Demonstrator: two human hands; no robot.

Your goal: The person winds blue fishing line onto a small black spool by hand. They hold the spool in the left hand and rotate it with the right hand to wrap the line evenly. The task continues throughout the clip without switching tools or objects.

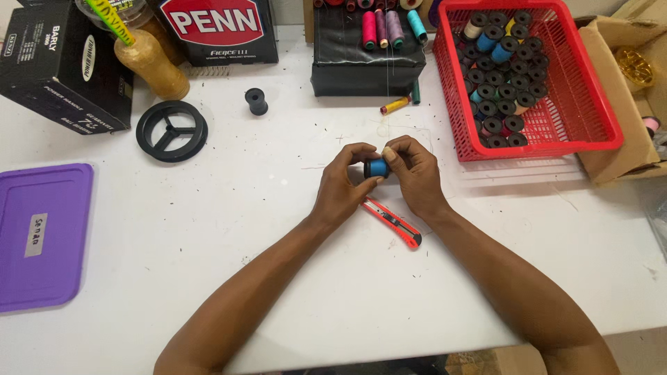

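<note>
Far to the left of the hands lies a flat purple plastic lid (pixel 43 236) with rounded corners and a pale label. Above it, up and left of the left hand, a matte black cardboard box (pixel 66 66) sits beside a bottle of gold glitter (pixel 151 64), whose grains look coarse. Nearer the left hand rests a black plastic spoked wheel (pixel 171 130), round and rigid, and past it a small empty black bobbin (pixel 256 101).

The left hand (pixel 340 187) and the right hand (pixel 415 177) meet over the white table (pixel 208 292), fingertips closed on a small blue thread spool (pixel 377 167) held between them just above the surface. The spool appears smooth, wound and cylindrical.

Risk: the red utility knife (pixel 392 222) lies directly beneath the wrists, touching or nearly touching the right one; whether its blade is out cannot be told. A lowered wrist could catch it. Loose thread could also slip off the spool and tangle, as fine strands already trail on the table above the hands.

Up and right of the right hand stands a red lattice plastic basket (pixel 597 118) full of dark spools, with a brown cardboard box (pixel 622 83) beyond it.
</note>
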